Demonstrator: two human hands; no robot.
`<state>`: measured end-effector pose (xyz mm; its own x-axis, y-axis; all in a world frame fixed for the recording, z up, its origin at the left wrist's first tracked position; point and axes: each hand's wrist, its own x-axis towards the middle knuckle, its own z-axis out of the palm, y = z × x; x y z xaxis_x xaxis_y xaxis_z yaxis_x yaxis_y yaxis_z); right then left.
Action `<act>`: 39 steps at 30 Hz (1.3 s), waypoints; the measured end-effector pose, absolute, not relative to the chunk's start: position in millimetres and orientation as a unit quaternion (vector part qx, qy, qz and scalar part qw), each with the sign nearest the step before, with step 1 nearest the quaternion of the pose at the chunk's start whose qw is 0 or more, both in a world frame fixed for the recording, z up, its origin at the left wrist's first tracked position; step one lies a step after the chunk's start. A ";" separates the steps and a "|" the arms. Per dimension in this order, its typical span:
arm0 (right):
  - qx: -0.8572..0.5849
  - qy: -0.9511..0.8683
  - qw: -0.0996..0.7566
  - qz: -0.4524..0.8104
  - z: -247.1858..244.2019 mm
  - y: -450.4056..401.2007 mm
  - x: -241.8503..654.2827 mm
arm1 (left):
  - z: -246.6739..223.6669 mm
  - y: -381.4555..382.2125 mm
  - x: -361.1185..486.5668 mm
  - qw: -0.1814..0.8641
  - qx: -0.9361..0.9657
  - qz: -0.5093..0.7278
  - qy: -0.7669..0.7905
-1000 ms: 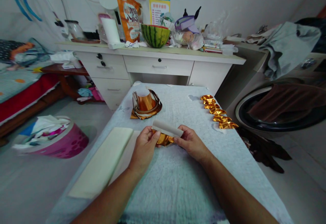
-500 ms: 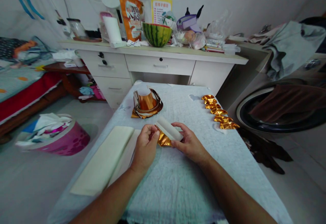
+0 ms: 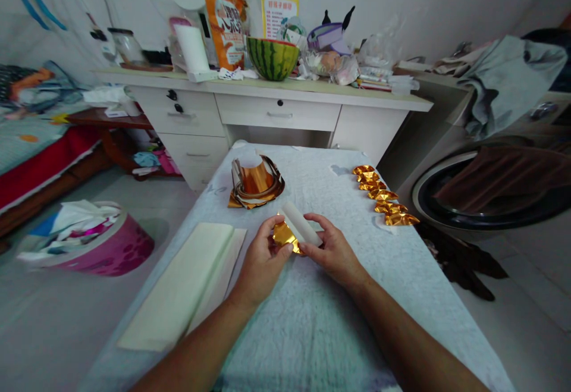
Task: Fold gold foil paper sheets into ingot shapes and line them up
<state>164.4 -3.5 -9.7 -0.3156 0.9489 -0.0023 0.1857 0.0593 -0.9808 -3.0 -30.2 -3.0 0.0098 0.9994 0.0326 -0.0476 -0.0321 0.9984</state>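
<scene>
Head view, with clock positions read from the gold foil piece (image 3: pixel 284 235) as the dial's centre. The work appears part-way through, judging by three states of material. Shaped examples: a row of folded gold pieces (image 3: pixel 382 195), about six, overlapping along the 2 o'clock side of the desk (image 3: pixel 321 332) and seemingly complete. In progress: the foil piece itself, creased and bright, between the hands, with a pale strip (image 3: pixel 301 223) slanting along its upper right side; its form is looser than that of the pieces in the row, so its shaping is judged unfinished. Apparently unused: a curled stack of gold sheets (image 3: pixel 256 179) at 11 o'clock, standing as a bent band on the cloth. How many sheets it contains cannot be told. Folded pale paper (image 3: pixel 178 288) lies flat at 8 o'clock, apart from the foil.

Hands: the left hand (image 3: pixel 262 262), at 8 o'clock, is partly closed, gripping the foil's left side, thumb at the lower edge and bent fingers above. The right hand (image 3: pixel 335 253), at 4 o'clock, is likewise partly closed on the pale strip, thumb near the foil's lower right corner and fingers along the strip's far side. Whether strip and foil form one sheet is unclear.
</scene>
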 end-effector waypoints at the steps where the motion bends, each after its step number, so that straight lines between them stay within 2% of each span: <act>1: -0.453 -0.630 0.368 0.512 -9.8 -3.4 164.8 | -2.7 -30.1 -2.8 0.508 0.496 0.518 0.477; 10: -0.448 -0.744 0.382 0.315 5.4 -7.1 177.8 | -9.5 -26.7 -6.8 0.474 0.537 0.482 0.504; 17: -0.395 -0.830 0.294 0.262 11.2 -11.9 177.0 | -3.5 -25.6 -9.0 0.369 0.608 0.474 0.519; 23: -0.411 -0.853 0.265 0.182 5.4 -13.8 173.8 | -6.1 -24.9 -11.2 0.407 0.594 0.473 0.507; 28: -0.405 -0.881 0.194 0.146 13.1 -15.6 171.4 | -8.3 -27.7 -8.6 0.428 0.595 0.448 0.511; 35: -0.396 -0.909 0.084 0.100 22.3 -18.5 164.8 | -5.7 -29.6 -5.5 0.286 0.717 0.395 0.498; 39: -0.372 -0.916 0.071 0.130 27.0 -16.5 171.1 | -11.8 -28.0 -4.9 0.258 0.750 0.363 0.489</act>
